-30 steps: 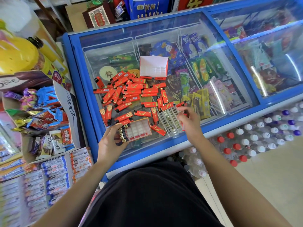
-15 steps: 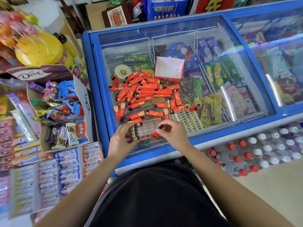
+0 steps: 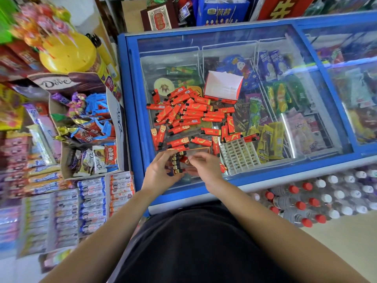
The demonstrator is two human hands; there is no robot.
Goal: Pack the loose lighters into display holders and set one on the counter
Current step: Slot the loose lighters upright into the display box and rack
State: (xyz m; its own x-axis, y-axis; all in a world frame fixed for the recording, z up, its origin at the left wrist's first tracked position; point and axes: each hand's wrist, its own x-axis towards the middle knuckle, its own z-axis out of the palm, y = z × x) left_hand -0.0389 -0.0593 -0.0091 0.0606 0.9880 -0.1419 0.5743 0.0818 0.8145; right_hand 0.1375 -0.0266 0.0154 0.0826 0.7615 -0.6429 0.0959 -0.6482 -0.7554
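Looking down at a shop freezer (image 3: 130,119) here, and its glass lid (image 3: 285,58) is doing the job of a bench, with the whole job spread out on top. The left hand (image 3: 161,170) grips the near left end of a red display holder (image 3: 201,150), fingers (image 3: 163,158) curled round the edge, holding it just above the lid's near edge. A row of lighters (image 3: 176,163) with black-and-gold tops already stands along the holder's left side, right against that hand. The right hand (image 3: 206,166) is over the holder's open part, fingers (image 3: 193,160) bent down, tips at a small red lighter (image 3: 184,159) just beside that row. It's too blurry to say whether they pinch it or only touch it. Beyond the holder the loose lighters (image 3: 191,111) lie in a messy red heap on the glass, some piled across each other, a few strays nearer the hands. One more lighter (image 3: 222,167) peeks out beside the right hand. A white grid insert (image 3: 237,154) sits just right of the holder, tilted a bit, and an open box (image 3: 223,88) – red outside, white inside – stands at the far side of the heap. Ice cream packs show through the glass underneath.
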